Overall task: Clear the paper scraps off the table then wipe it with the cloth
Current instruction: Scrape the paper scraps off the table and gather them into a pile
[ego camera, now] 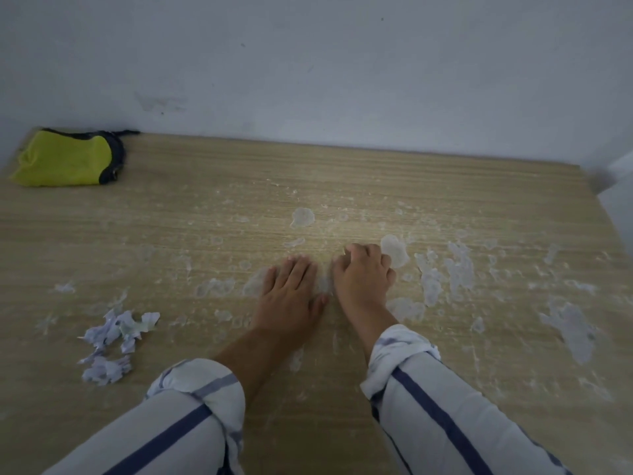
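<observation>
left grip [291,293] flat, right grip [363,272] curled, scraps [113,341]

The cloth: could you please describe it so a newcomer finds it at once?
Look at the wooden table against the pale wall, then its far left corner. The cloth lies there, crumpled, yellow-green with a dark edge, unlike the pale paper scraps.

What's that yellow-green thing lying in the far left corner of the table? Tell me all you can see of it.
It is a cloth, bright yellow-green on top, with a dark grey or black layer showing along its bunched right edge. It looks soft, perhaps microfibre. It lies crumpled and loosely folded on the wooden table, in the far left corner, close to the wall. Nothing rests on it; the left hand and the right hand are well away from it.
</observation>
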Demonstrator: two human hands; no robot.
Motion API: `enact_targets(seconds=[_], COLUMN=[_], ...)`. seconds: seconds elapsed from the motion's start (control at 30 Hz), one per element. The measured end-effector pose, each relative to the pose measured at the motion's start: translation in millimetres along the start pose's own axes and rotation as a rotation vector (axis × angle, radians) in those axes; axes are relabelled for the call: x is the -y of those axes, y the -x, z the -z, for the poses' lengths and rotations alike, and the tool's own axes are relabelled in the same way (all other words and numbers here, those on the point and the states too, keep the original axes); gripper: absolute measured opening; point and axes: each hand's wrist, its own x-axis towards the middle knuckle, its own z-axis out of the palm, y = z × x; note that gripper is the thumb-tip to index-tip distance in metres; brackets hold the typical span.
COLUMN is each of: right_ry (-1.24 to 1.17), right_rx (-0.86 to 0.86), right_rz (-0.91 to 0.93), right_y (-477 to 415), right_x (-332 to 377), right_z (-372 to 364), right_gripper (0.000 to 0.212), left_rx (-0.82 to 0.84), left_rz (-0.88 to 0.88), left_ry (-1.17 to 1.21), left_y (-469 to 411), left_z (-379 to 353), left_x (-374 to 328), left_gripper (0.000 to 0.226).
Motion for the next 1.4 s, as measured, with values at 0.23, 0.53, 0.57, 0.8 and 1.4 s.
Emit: enact_targets(seconds=[0.23,0.53,0.57,0.8,1.4], right_ry=[-0.101,-0.380,-0.437,-0.694,-0.753], right_rx=[0.005,0.034,0.044,0.154,0.466], right_rz=[-0.051,-0.042,-0.046,0.014,0.046], right_y=[-9.8,13.2,16.9,40.4,122.7], right_x=[7.1,8.0,8.6,31.6,179.0], right_z=[0.0,6.7,6.8,18.2,-44.2], right_gripper=[0.014,0.021,0.022,0.016,0.018], left_rx=[0.017,-0.014,-0.028,-0.020,-0.130], left_rz=[-0.005,0.028,0.057,0.176,0.647], left_ry=[-0.028,0.143,0.212,0.806,0.963], left_y=[-0.2,-1.7,-3.5,-4.2,101.9], left_z=[2.7,11.7,14.3,51.0,121.1], left_x=[-0.3,2.7,2.7,10.5,160.8], left_gripper=[0.073,0.064,0.060,0.036,0.003])
